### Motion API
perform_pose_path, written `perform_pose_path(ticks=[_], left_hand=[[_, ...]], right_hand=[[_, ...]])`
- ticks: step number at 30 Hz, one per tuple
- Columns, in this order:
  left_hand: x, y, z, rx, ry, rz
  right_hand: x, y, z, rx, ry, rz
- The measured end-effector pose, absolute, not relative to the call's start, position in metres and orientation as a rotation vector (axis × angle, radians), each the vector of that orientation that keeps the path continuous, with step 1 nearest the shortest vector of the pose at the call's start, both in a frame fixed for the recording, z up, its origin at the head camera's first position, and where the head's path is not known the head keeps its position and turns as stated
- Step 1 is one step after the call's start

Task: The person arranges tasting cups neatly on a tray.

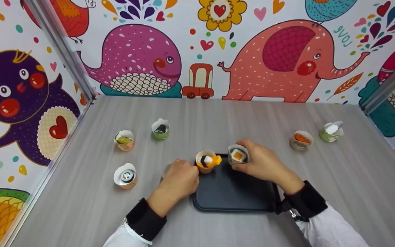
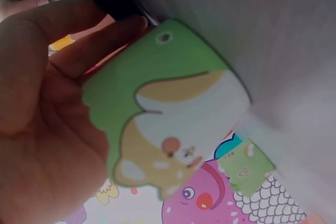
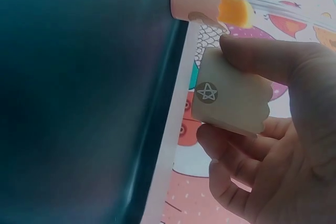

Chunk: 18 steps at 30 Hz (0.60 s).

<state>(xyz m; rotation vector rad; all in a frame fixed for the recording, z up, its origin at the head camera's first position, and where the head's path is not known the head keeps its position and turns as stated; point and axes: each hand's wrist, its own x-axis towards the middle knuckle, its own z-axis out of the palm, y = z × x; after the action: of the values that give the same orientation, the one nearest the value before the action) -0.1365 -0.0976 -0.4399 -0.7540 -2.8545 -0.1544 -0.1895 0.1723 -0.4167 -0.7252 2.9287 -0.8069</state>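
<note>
My left hand has its fingers curled at the left side of a pink paper cup, which bears a shrimp-like sushi piece with a yellow tail. That cup stands at the far left corner of a black tray. My right hand holds a cream paper cup with a star mark between thumb and fingers, over the tray's far edge. Inside it is a white sushi piece with an orange centre. Close by my left palm is a green bear-print cup, mostly hidden by the hand in the head view.
On the left stand three paper cups: one with yellow-green food, a green one with a dark piece, and one with a round roll. At right are an orange-topped cup and a green cup with white filling. Printed walls enclose the table.
</note>
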Motion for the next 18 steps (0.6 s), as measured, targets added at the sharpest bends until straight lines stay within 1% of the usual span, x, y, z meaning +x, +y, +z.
perform_pose_path(ticks=[18], left_hand=[[-0.136,-0.098,-0.442,-0.774,-2.814,-0.128]], right_hand=[[-0.191,0.146,-0.426,-0.734,2.900,-0.674]])
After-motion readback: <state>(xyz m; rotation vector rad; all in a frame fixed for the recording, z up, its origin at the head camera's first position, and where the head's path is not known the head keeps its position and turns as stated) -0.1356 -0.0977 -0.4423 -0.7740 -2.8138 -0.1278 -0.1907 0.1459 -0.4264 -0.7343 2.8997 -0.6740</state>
